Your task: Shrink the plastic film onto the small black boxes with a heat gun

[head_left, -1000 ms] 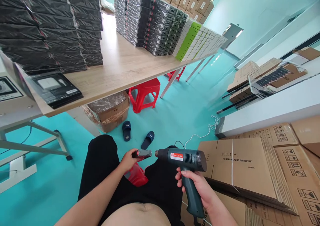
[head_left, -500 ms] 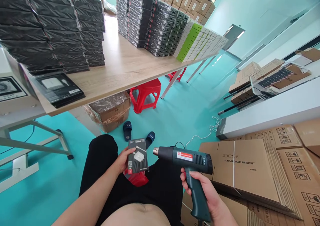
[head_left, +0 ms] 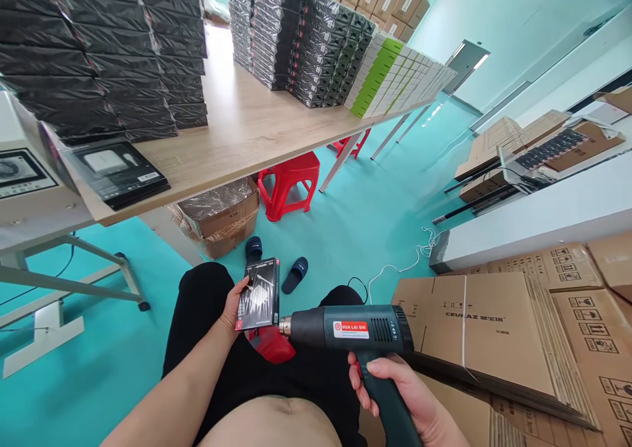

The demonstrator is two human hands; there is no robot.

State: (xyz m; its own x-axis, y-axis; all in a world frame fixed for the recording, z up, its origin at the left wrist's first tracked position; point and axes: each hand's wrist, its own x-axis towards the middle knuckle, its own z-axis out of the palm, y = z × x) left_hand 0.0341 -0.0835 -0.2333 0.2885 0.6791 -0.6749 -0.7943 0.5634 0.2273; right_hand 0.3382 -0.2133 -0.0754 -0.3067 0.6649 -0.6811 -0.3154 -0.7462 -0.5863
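A small black box (head_left: 259, 299), printed with a white charger and cable, is gripped along its left side by my left hand (head_left: 234, 305). Light glints off its wrapped front. My right hand (head_left: 390, 388) is wrapped round the handle of a dark green heat gun (head_left: 365, 328) with a red and white label. The gun lies nearly level, and its metal nozzle points left, close to the box's lower right edge. Part of a red stool seat (head_left: 274, 345) shows between my legs, below the box.
Tall stacks of wrapped black boxes (head_left: 108, 58) and white-green boxes (head_left: 378, 78) stand on the wooden table (head_left: 237, 144). Red stools (head_left: 291, 184), a wrapped carton (head_left: 222, 220) and slippers (head_left: 296, 274) are on the floor. Flattened cartons (head_left: 474, 328) lie on the right.
The heat gun has moved left and slightly down, bringing its nozzle close to the box. My left hand has shifted the box slightly left and tilted it.
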